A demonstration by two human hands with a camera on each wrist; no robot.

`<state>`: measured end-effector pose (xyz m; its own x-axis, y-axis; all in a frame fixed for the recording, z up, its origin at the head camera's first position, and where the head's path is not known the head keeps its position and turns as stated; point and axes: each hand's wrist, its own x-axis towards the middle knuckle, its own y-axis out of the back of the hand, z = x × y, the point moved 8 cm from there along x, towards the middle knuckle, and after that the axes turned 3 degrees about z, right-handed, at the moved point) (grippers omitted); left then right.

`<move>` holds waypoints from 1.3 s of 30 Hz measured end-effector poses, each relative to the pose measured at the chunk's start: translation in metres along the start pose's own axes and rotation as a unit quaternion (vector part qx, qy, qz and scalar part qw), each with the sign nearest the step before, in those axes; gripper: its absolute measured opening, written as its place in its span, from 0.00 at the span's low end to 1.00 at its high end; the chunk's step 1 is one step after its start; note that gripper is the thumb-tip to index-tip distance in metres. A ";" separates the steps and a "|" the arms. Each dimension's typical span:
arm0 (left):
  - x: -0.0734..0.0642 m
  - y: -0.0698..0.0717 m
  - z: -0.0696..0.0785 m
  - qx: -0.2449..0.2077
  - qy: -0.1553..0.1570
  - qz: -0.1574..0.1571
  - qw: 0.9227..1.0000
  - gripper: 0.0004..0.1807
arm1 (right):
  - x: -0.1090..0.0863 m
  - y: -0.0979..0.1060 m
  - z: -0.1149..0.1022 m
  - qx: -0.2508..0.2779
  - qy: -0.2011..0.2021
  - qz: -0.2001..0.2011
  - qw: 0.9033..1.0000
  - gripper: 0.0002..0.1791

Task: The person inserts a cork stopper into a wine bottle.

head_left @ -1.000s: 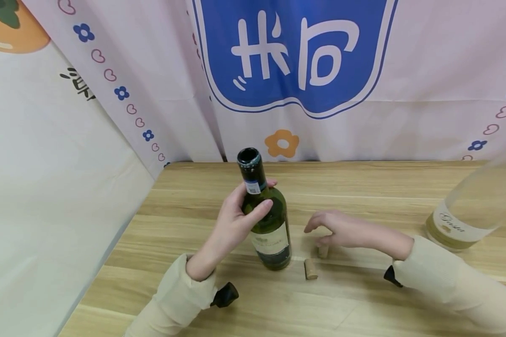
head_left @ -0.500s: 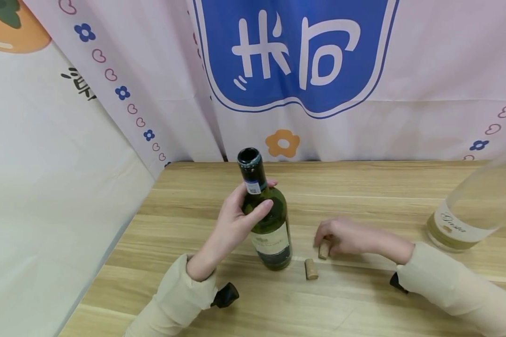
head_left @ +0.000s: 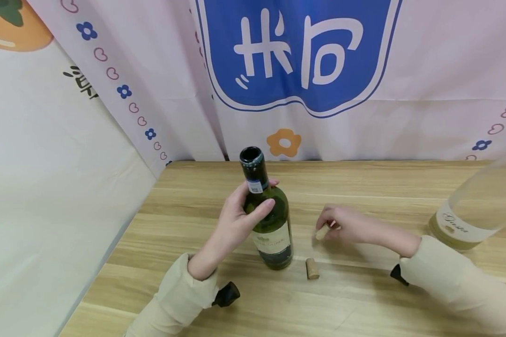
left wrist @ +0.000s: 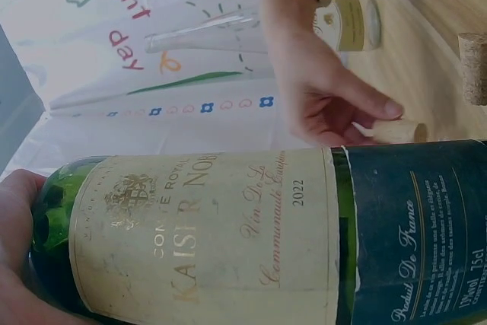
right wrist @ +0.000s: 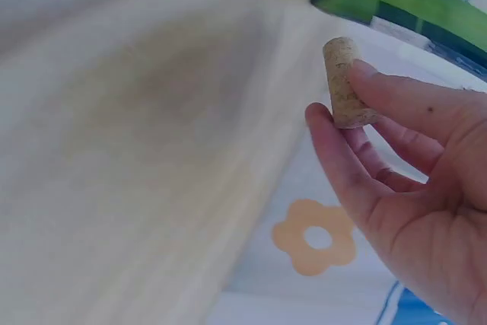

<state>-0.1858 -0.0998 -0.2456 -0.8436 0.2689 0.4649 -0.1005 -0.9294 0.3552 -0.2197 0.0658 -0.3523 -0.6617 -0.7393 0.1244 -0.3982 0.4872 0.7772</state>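
Observation:
An uncorked green wine bottle [head_left: 274,234] stands on the table, its open mouth facing up. My left hand [head_left: 238,220] grips it around the shoulder, just below the dark neck. To the right of the bottle, my right hand [head_left: 347,225] pinches a cork [head_left: 322,232] between thumb and fingers, lifted off the tabletop. The right wrist view shows this pinched cork [right wrist: 347,85] close up, with the bottle behind it. A second cork [head_left: 312,269] rests on the table near the bottle's base.
A large clear bottle [head_left: 468,224] with a white label and some pale liquid stands at the right. The wooden table [head_left: 185,196] ends at a printed curtain [head_left: 346,131] behind. A black wrist device [head_left: 226,295] sits on the left sleeve.
My right hand first reached over the standing cork, then closed its fingers on it and raised it off the table. The left hand and the green bottle have stayed in place.

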 end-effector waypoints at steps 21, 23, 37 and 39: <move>0.000 0.000 0.002 -0.002 -0.010 0.002 1.000 0.17 | 0.020 0.081 -0.059 -0.070 0.045 0.097 0.992 0.13; 0.000 0.000 0.001 -0.003 -0.008 0.002 1.000 0.17 | 0.022 0.089 -0.064 -0.081 0.048 0.114 0.989 0.13; 0.001 -0.002 0.000 -0.011 -0.009 0.000 1.000 0.17 | 0.028 0.136 -0.106 -0.070 0.104 0.241 0.962 0.16; 0.001 -0.002 0.000 -0.011 -0.009 0.001 1.000 0.17 | 0.029 0.140 -0.112 -0.060 0.113 0.255 0.959 0.16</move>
<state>-0.1864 -0.0983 -0.2461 -0.8342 0.2714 0.4801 -0.1105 -0.9351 0.3366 -0.2236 0.0609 -0.1710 -0.5915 -0.5078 0.6264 0.0254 0.7647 0.6439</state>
